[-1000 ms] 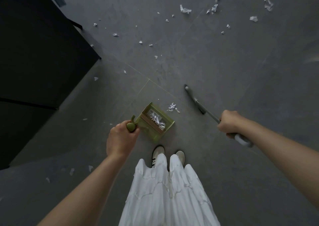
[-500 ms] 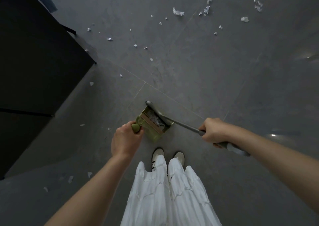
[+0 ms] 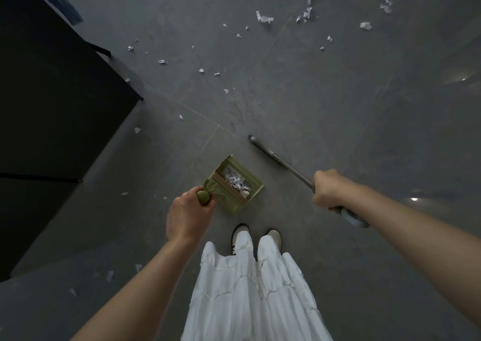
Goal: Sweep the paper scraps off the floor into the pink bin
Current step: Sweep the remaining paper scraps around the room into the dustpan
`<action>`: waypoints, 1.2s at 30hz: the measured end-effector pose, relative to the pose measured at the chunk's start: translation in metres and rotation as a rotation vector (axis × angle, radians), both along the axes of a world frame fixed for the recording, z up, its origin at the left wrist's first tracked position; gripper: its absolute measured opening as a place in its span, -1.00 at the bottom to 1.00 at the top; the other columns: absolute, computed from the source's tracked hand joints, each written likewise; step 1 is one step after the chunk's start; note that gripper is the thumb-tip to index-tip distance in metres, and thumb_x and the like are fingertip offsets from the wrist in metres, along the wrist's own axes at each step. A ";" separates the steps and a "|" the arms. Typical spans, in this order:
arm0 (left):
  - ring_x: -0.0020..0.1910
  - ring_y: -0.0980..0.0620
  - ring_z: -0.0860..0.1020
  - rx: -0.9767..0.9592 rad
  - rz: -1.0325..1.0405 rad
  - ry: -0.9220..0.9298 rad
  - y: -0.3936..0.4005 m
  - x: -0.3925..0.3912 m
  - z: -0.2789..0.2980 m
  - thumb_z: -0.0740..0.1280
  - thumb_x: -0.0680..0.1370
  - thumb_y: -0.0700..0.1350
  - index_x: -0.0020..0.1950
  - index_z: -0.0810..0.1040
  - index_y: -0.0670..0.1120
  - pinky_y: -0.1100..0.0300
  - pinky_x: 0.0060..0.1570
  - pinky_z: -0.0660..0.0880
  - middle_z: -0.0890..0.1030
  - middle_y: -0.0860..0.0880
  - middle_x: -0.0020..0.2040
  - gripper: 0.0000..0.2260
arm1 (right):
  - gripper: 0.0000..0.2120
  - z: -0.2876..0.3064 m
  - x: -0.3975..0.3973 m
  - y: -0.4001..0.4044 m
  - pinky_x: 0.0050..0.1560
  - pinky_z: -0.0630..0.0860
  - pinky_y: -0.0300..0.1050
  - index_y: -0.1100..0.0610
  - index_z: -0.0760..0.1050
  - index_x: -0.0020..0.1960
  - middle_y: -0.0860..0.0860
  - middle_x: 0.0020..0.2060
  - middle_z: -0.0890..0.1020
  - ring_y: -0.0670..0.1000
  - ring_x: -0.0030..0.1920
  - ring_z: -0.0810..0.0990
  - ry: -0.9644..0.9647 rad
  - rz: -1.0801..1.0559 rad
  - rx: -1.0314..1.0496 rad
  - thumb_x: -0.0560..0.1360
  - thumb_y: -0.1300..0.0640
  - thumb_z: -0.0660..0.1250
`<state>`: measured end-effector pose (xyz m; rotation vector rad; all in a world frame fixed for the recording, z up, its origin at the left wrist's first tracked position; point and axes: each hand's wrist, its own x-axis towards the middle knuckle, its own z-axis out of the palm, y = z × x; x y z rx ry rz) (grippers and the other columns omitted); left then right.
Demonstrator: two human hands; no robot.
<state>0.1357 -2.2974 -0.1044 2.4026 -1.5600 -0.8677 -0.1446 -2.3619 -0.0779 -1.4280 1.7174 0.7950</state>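
My left hand [image 3: 188, 217] grips the handle of a green dustpan [image 3: 256, 187] that stands on the grey floor just ahead of my shoes. White paper scraps [image 3: 235, 182] lie inside the pan. My right hand [image 3: 329, 191] holds a grey broom [image 3: 278, 159] by its handle, with its head on the floor to the right of the pan and apart from it. Several loose paper scraps [image 3: 264, 18] are scattered over the floor farther ahead, and a few more [image 3: 110, 275] lie by my left arm. No pink bin is in view.
A large black piece of furniture [image 3: 52, 106] fills the left side, its corner near the pan. My white skirt [image 3: 250, 296] and shoes [image 3: 240, 231] are directly below. Grey floor tiles [image 3: 364, 106] stretch ahead and to the right.
The broom head has swung out of the dustpan mouth to the right, back onto the floor. The small pile that lay in front of the pan a second ago is gone from the floor.
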 end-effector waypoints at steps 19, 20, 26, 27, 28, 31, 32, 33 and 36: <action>-0.37 0.00 0.47 -0.046 0.108 0.092 -0.036 -0.017 0.020 0.35 0.49 -0.02 -0.23 0.58 -0.02 0.15 -0.40 0.34 0.48 0.05 -0.41 -0.86 | -0.76 0.040 -0.022 -0.017 -0.57 0.45 -0.22 0.24 0.56 -0.10 0.18 -0.37 0.60 0.09 -0.51 0.55 -0.080 -0.035 0.056 0.37 0.32 0.14; -0.37 0.00 0.47 -0.055 0.117 0.100 -0.042 -0.020 0.022 0.35 0.49 -0.02 -0.23 0.58 -0.04 0.15 -0.40 0.33 0.49 0.04 -0.41 -0.86 | -0.77 0.042 -0.028 -0.021 -0.56 0.46 -0.22 0.23 0.56 -0.11 0.19 -0.36 0.61 0.09 -0.50 0.55 -0.078 -0.062 0.042 0.38 0.31 0.15; -0.31 -0.13 0.51 -0.104 0.176 0.110 -0.083 -0.046 0.033 0.34 0.48 -0.04 -0.25 0.57 -0.08 0.09 -0.34 0.41 0.55 -0.08 -0.35 -0.84 | -0.77 0.044 -0.061 -0.048 -0.58 0.44 -0.23 0.26 0.60 -0.11 0.19 -0.36 0.65 0.09 -0.52 0.58 -0.064 -0.133 0.011 0.37 0.29 0.19; -0.31 -0.14 0.51 -0.112 0.186 0.111 -0.091 -0.052 0.035 0.34 0.48 -0.04 -0.26 0.56 -0.09 0.08 -0.34 0.40 0.55 -0.08 -0.35 -0.83 | -0.78 0.044 -0.066 -0.053 -0.57 0.45 -0.22 0.28 0.59 -0.12 0.19 -0.37 0.65 0.10 -0.52 0.58 -0.065 -0.149 0.010 0.38 0.28 0.19; -0.30 -0.16 0.51 -0.124 0.195 0.111 -0.102 -0.060 0.037 0.33 0.49 -0.04 -0.27 0.55 -0.10 0.09 -0.33 0.38 0.55 -0.09 -0.35 -0.82 | -0.82 0.045 -0.073 -0.060 -0.56 0.47 -0.20 0.30 0.56 -0.15 0.19 -0.39 0.63 0.11 -0.51 0.58 -0.063 -0.165 0.007 0.39 0.28 0.19; -0.26 -0.20 0.52 -0.170 0.236 0.107 -0.135 -0.084 0.045 0.33 0.50 -0.03 -0.28 0.54 -0.13 0.09 -0.29 0.36 0.58 -0.16 -0.31 -0.78 | -0.87 0.047 -0.095 -0.081 -0.52 0.48 -0.17 0.27 0.41 -0.29 0.17 -0.45 0.56 0.10 -0.52 0.55 -0.053 -0.184 0.005 0.43 0.31 0.18; -0.25 -0.21 0.52 -0.180 0.252 0.106 -0.146 -0.091 0.047 0.33 0.50 -0.02 -0.27 0.54 -0.14 0.08 -0.27 0.37 0.59 -0.18 -0.30 -0.78 | -0.85 0.049 -0.101 -0.089 -0.52 0.47 -0.18 0.25 0.39 -0.32 0.16 -0.46 0.55 0.09 -0.52 0.54 -0.045 -0.183 0.010 0.43 0.31 0.18; -0.23 -0.21 0.53 -0.189 0.265 0.102 -0.159 -0.100 0.049 0.33 0.50 -0.01 -0.25 0.55 -0.14 0.07 -0.26 0.38 0.59 -0.18 -0.29 -0.77 | -0.84 0.050 -0.110 -0.098 -0.51 0.47 -0.19 0.25 0.38 -0.33 0.15 -0.47 0.54 0.07 -0.53 0.53 -0.037 -0.178 0.016 0.43 0.31 0.19; -0.21 -0.20 0.55 -0.214 0.272 0.100 -0.198 -0.131 0.057 0.32 0.51 0.03 -0.22 0.56 -0.14 0.06 -0.23 0.43 0.60 -0.17 -0.27 -0.75 | -0.83 0.051 -0.143 -0.130 -0.53 0.45 -0.21 0.27 0.40 -0.36 0.16 -0.47 0.55 0.08 -0.53 0.53 -0.042 -0.167 0.041 0.41 0.32 0.19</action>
